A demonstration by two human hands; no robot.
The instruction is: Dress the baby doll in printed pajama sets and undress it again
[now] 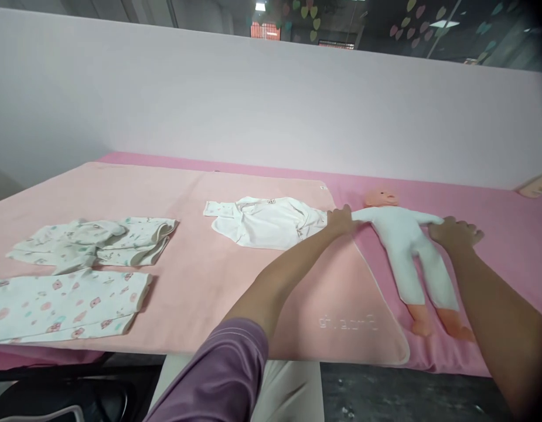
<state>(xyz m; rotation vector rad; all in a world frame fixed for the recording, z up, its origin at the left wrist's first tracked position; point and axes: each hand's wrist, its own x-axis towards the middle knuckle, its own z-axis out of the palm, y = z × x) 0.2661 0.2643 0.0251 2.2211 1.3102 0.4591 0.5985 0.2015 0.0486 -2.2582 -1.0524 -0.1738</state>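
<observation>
A baby doll (400,246) with a white cloth body lies on its back on the pink cover, arms stretched out sideways. My left hand (340,220) is closed around the end of the doll's arm on the left. At the end of the other arm is my right hand (455,232), its fingers curled around it. Just left of my left hand, a small white long-sleeved garment (271,223) lies spread on the peach mat, one sleeve reaching to that hand. What lies inside each grip is hidden.
Folded printed baby clothes (134,240) and a folded printed cloth (68,305) lie on the peach mat (187,305) at the left. A pale bottle (537,185) rests at the far right by the white wall (253,105).
</observation>
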